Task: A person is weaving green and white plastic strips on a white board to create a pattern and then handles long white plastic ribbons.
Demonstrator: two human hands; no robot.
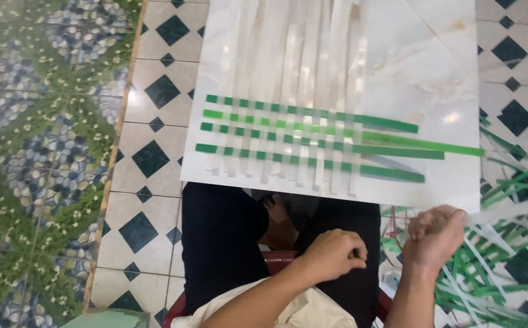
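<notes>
A white marbled board lies on the floor in front of my knees. On it, several white vertical strips are woven with several green horizontal strips. My left hand rests on my dark trouser leg, fingers curled, nothing visible in it. My right hand is at the lower right, pinched on a white strip that runs off to the right, blurred. Both hands are short of the board's near edge.
A loose pile of green and white strips lies on the floor at the right. The floor has white tiles with dark diamonds; a pebble-and-leaf patterned surface covers the left. I sit on a red stool.
</notes>
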